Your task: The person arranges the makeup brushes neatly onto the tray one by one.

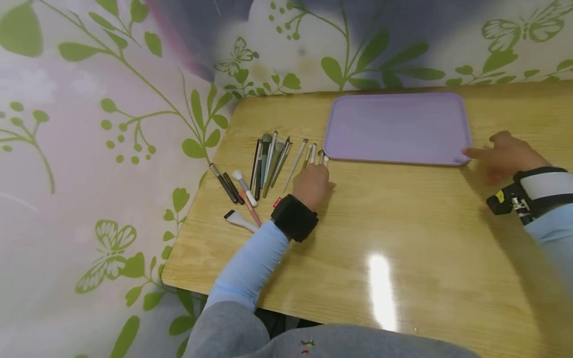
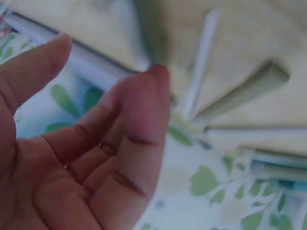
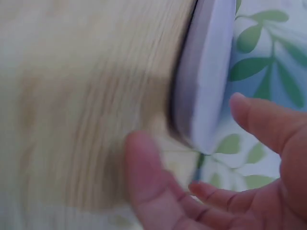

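A lilac rectangular tray point(image 1: 398, 129) lies flat near the wall, at the back of the wooden table. At its front right corner is my right hand point(image 1: 515, 156), one fingertip overlapping the rim in the head view. The right wrist view shows that hand's thumb and fingers spread apart beside the tray point(image 3: 201, 81). My left hand point(image 1: 312, 185) is over the right end of a group of makeup brushes point(image 1: 270, 161). In the left wrist view its thumb stands apart from loosely bent fingers point(image 2: 144, 110). A blurred brush point(image 2: 149, 33) lies right at the fingertips.
Several more brushes lie at the table's left side, among them dark-handled ones point(image 1: 224, 184), a white-tipped one point(image 1: 245, 188) and a flat pale one point(image 1: 241, 220). Leaf-patterned wall covering point(image 1: 277, 59) borders the table's back and left. The wooden table's point(image 1: 358, 298) front edge is close to the person's body.
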Motion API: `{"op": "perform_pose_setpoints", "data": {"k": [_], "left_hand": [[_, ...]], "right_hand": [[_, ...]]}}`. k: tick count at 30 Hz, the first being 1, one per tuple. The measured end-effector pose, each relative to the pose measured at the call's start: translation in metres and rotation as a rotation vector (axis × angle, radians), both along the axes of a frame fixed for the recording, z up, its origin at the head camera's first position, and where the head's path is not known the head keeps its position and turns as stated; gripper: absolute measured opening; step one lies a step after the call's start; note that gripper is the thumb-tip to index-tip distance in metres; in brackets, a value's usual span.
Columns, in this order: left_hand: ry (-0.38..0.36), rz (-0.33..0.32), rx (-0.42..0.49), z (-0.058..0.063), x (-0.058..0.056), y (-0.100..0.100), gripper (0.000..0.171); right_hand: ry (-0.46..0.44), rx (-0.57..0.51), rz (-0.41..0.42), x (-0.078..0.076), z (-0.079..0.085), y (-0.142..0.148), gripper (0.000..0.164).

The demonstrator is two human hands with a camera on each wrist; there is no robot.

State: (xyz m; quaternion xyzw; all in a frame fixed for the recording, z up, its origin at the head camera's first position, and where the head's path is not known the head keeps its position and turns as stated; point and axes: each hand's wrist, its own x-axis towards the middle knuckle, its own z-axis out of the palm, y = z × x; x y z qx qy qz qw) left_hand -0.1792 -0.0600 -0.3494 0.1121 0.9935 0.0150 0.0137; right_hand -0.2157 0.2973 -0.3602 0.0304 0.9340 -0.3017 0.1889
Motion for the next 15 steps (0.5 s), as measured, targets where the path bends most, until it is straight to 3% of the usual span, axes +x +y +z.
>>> {"op": "perform_pose_setpoints", "data": {"k": [3,6,11,15], "left_hand": [[-0.068,0.016,0.009,-0.013,-0.001,-0.004,0.019],[-0.115,0.032,0.015,-0.023,0.001,-0.006,0.01],[-0.11,0.053,0.026,-0.027,0.001,-0.007,0.006],[-0.129,0.093,0.037,-0.025,-0.004,-0.003,0.016]], "right_hand": [[-0.068,-0.073,-0.009,-0.001,-0.02,0.001,0.096],[-0.029,-0.006,-0.005,0.004,-0.031,-0.005,0.08],[0.012,0.031,0.029,0.007,-0.03,-0.012,0.052],[0.004,0.032,0.05,0.003,-0.026,-0.007,0.052]]}}
